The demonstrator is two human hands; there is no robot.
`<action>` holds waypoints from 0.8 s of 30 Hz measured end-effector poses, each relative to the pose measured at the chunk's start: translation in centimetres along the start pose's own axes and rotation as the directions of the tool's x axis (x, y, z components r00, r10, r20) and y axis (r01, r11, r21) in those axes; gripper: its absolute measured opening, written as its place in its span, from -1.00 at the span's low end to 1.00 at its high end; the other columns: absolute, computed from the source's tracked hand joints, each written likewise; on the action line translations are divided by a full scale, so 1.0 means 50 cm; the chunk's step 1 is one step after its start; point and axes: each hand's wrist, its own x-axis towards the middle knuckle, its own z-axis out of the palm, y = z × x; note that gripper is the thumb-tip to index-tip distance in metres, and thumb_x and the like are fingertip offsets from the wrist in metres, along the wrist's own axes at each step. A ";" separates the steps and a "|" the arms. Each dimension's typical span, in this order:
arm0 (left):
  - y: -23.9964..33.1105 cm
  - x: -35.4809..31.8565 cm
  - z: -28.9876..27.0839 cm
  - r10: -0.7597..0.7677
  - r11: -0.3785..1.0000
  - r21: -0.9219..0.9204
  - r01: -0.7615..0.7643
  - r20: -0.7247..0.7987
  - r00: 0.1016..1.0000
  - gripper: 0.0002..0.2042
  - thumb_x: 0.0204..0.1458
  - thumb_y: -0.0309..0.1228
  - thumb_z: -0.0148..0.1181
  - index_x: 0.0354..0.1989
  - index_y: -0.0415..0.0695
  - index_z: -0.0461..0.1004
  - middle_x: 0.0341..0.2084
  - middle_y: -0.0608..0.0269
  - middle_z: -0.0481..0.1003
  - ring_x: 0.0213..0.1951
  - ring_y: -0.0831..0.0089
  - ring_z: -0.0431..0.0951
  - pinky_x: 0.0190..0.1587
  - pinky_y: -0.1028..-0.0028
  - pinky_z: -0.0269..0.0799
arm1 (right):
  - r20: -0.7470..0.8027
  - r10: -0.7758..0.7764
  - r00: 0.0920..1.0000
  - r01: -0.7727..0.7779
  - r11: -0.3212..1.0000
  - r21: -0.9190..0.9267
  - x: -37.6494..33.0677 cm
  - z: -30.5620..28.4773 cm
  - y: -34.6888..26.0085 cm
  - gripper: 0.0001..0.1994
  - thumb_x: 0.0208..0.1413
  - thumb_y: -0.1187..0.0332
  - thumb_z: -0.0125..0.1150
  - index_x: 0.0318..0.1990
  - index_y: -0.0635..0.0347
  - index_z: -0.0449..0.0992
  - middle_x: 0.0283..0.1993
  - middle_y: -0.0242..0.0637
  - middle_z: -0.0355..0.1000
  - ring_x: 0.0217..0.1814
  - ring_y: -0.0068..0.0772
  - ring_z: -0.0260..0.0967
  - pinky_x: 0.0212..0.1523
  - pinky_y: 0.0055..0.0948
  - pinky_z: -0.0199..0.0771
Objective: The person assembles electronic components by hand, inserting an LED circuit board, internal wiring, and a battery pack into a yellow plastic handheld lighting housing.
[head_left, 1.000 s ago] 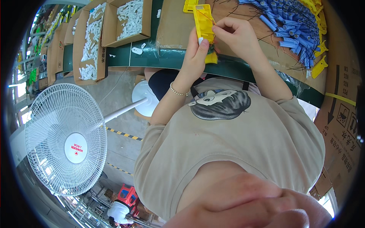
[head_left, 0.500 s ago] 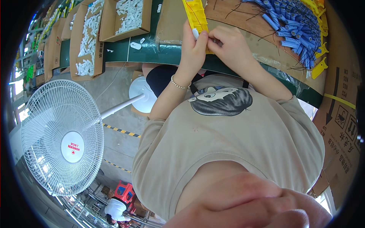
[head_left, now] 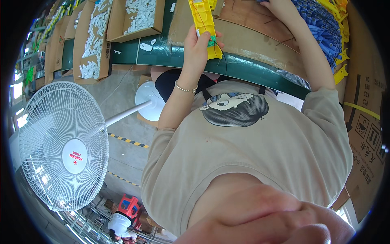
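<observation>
— Counted at the table [head_left: 248,71]: one yellow strip [head_left: 204,24], two hands, left [head_left: 198,46] and right [head_left: 280,7].

— And beside it: one white fan [head_left: 63,146], three cardboard boxes of white parts [head_left: 115,24].

Left hand [head_left: 199,42] closed, right hand [head_left: 280,6] outstretched.

Fan [head_left: 65,150] left of bench [head_left: 243,67] — boxes [head_left: 134,16] on it

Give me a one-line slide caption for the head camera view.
Left hand holds a yellow plastic piece at the bench while the right hand reaches toward blue parts; white fan alongside.
</observation>
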 end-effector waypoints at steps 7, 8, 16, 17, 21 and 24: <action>-0.033 0.003 -0.020 0.147 0.965 0.218 -0.143 -0.002 0.989 -0.72 0.24 -0.51 -0.15 0.11 -0.21 0.17 -0.23 0.13 0.46 -0.33 0.46 0.55 -0.26 0.44 0.53 | 0.264 0.208 0.942 -0.238 -0.142 0.961 -0.030 -0.133 -0.224 -0.81 0.07 0.53 0.23 -0.14 0.35 0.50 -0.22 -0.23 0.50 -0.23 -0.42 0.48 -0.25 -0.49 0.50; -0.027 0.003 -0.016 0.168 0.951 0.260 -0.169 0.024 0.985 -0.72 0.24 -0.52 -0.13 0.11 -0.21 0.17 -0.23 0.15 0.46 -0.31 0.48 0.54 -0.24 0.46 0.51 | 0.221 0.223 0.949 -0.200 -0.115 0.973 -0.031 -0.135 -0.251 -0.81 0.08 0.55 0.23 -0.13 0.37 0.48 -0.23 -0.24 0.50 -0.24 -0.50 0.46 -0.25 -0.57 0.48; -0.008 -0.018 -0.020 0.247 0.852 0.468 -0.233 0.032 0.969 -0.69 0.24 -0.52 -0.09 0.13 -0.22 0.13 -0.22 0.23 0.42 -0.29 0.53 0.50 -0.20 0.49 0.47 | 0.104 0.204 0.973 -0.140 0.170 0.976 -0.012 -0.127 -0.302 -0.82 0.09 0.56 0.23 -0.15 0.42 0.47 -0.27 -0.20 0.52 -0.26 -0.48 0.47 -0.25 -0.55 0.48; -0.018 -0.017 -0.027 0.232 0.866 0.448 -0.222 0.035 0.972 -0.67 0.23 -0.52 -0.09 0.14 -0.22 0.12 -0.23 0.23 0.41 -0.29 0.53 0.50 -0.19 0.49 0.47 | 0.091 0.196 0.976 -0.130 0.195 0.972 -0.007 -0.120 -0.307 -0.80 0.08 0.50 0.26 -0.16 0.41 0.48 -0.28 -0.20 0.52 -0.26 -0.48 0.47 -0.24 -0.53 0.48; -0.036 -0.021 -0.050 0.206 0.872 0.447 -0.202 0.040 0.978 -0.63 0.21 -0.55 -0.07 0.17 -0.23 0.06 -0.24 0.23 0.40 -0.29 0.51 0.50 -0.19 0.48 0.47 | 0.069 0.097 0.993 -0.083 0.146 0.986 0.010 -0.042 -0.312 -0.70 0.09 0.37 0.29 -0.02 0.25 0.52 -0.36 -0.27 0.53 -0.36 -0.58 0.47 -0.35 -0.54 0.47; -0.035 -0.032 -0.063 0.151 0.930 0.338 -0.144 0.004 0.989 -0.62 0.20 -0.56 -0.07 0.17 -0.23 0.06 -0.24 0.21 0.39 -0.29 0.50 0.50 -0.19 0.47 0.47 | 0.063 0.002 0.998 -0.059 0.351 0.935 0.031 -0.047 -0.319 -0.72 0.07 0.40 0.32 -0.06 0.28 0.54 -0.34 -0.29 0.55 -0.33 -0.61 0.47 -0.32 -0.56 0.49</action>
